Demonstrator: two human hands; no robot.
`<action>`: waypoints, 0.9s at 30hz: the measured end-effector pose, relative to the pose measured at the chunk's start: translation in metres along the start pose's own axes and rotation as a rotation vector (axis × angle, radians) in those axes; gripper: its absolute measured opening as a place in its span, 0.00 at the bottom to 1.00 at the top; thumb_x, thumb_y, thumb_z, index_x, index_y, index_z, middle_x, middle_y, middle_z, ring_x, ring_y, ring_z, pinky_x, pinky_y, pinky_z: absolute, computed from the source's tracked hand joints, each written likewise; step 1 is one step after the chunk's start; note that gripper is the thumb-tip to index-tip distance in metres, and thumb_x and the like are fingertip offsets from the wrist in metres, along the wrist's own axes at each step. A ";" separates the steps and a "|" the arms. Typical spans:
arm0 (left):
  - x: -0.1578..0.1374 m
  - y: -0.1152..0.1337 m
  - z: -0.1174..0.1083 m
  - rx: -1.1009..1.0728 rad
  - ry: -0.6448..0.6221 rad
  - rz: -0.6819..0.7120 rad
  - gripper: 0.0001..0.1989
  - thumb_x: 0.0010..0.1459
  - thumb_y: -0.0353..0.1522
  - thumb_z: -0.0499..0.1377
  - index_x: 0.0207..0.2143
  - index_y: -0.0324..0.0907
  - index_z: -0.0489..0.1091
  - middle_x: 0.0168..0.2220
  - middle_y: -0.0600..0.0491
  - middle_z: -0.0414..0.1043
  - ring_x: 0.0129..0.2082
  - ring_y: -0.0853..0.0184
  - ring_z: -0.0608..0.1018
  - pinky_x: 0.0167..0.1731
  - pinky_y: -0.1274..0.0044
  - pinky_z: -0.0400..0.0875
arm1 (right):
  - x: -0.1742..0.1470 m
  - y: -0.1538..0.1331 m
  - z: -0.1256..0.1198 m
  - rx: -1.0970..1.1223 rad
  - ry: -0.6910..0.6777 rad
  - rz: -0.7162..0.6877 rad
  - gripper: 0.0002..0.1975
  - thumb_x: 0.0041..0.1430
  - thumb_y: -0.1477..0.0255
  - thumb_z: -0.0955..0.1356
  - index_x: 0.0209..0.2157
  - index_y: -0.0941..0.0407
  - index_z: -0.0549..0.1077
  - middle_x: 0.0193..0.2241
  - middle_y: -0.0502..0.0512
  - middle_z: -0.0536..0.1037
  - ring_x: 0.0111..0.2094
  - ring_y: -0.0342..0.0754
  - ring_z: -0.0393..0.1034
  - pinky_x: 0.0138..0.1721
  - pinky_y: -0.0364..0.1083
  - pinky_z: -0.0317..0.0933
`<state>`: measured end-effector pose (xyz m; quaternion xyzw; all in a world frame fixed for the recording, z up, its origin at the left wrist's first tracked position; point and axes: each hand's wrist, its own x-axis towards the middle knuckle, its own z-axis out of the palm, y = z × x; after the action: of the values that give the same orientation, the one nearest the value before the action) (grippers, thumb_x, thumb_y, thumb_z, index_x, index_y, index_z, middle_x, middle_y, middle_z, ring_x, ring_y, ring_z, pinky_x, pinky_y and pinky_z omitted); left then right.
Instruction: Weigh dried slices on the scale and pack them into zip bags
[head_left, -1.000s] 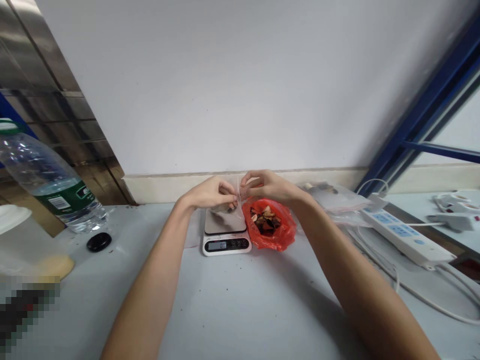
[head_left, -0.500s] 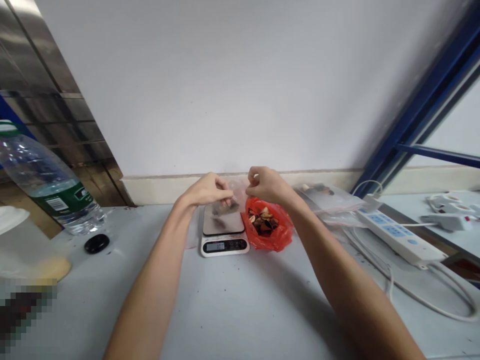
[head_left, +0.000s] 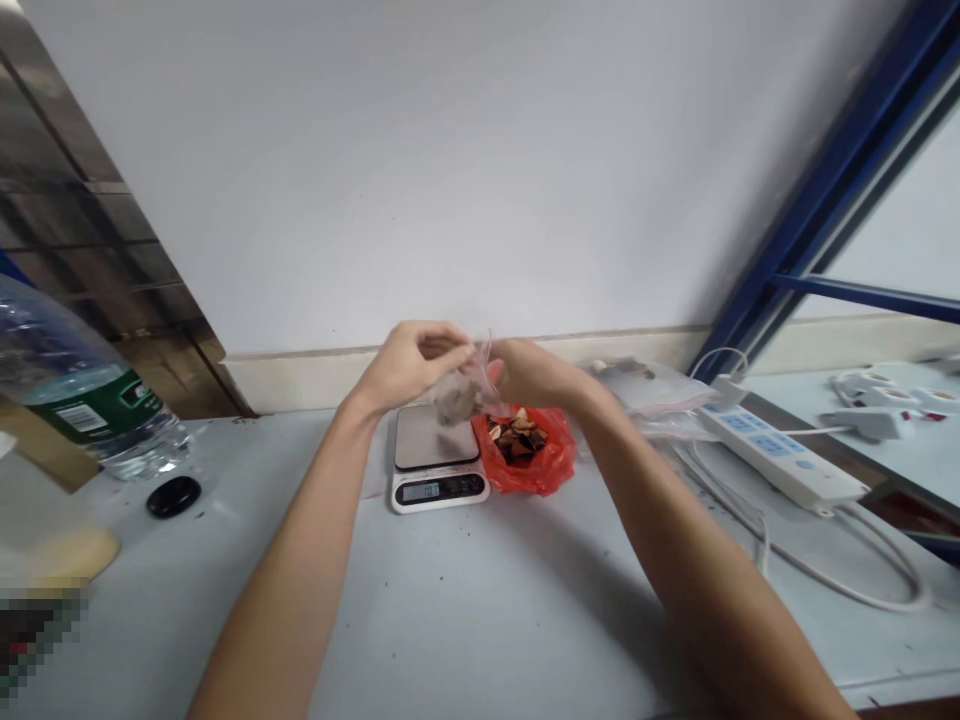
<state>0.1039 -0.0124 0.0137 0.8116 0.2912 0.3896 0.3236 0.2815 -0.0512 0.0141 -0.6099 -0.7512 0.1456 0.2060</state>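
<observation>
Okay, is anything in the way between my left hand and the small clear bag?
Nothing visible is in the way: the left hand meets the clear bag directly at its upper part. The right hand is on the bag's other side, its fingertips hard to make out. The scale sits lower.

Ahead of us the counter [head_left: 450,620] runs back to a wall [head_left: 487,180]. The scale [head_left: 439,478] stands near the middle, well short of our edge. Just to its right sits an open bag [head_left: 559,465], with dried slices [head_left: 521,437] in it. Above the scale's right rear part, between our left hand [head_left: 416,365] and right hand [head_left: 529,370], is a small bag [head_left: 459,395]. Far to our left stands a bottle [head_left: 94,405]; a disc [head_left: 173,496] lies before its base, and a container [head_left: 34,510] is nearer us at the left edge. On the right, flat bags [head_left: 660,395] lie toward the wall, with a power strip [head_left: 784,455] beside them and a looping cable [head_left: 840,598] in front of it.
</observation>
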 end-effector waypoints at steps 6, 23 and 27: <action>0.003 -0.027 -0.013 -0.124 0.299 -0.179 0.24 0.61 0.39 0.58 0.59 0.47 0.67 0.60 0.46 0.72 0.59 0.57 0.73 0.54 0.66 0.70 | -0.013 0.027 -0.028 0.120 0.055 -0.168 0.48 0.57 0.66 0.73 0.72 0.53 0.47 0.41 0.56 0.82 0.41 0.52 0.76 0.47 0.50 0.68; 0.042 -0.012 0.021 -0.260 0.073 -0.178 0.19 0.38 0.40 0.75 0.31 0.39 0.81 0.26 0.52 0.78 0.26 0.70 0.74 0.34 0.75 0.72 | -0.056 0.091 -0.089 0.101 -0.247 0.083 0.24 0.54 0.50 0.70 0.33 0.57 0.83 0.34 0.59 0.84 0.34 0.51 0.77 0.38 0.49 0.68; 0.056 0.006 0.031 -0.129 -0.018 -0.108 0.12 0.46 0.39 0.72 0.30 0.39 0.82 0.27 0.50 0.80 0.27 0.68 0.76 0.35 0.74 0.72 | -0.055 0.094 -0.088 0.055 -0.222 0.109 0.25 0.55 0.50 0.69 0.39 0.57 0.83 0.38 0.60 0.84 0.36 0.53 0.79 0.39 0.50 0.69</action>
<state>0.1602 0.0147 0.0282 0.7756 0.3061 0.3824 0.3983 0.4138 -0.0879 0.0393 -0.6242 -0.7307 0.2438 0.1301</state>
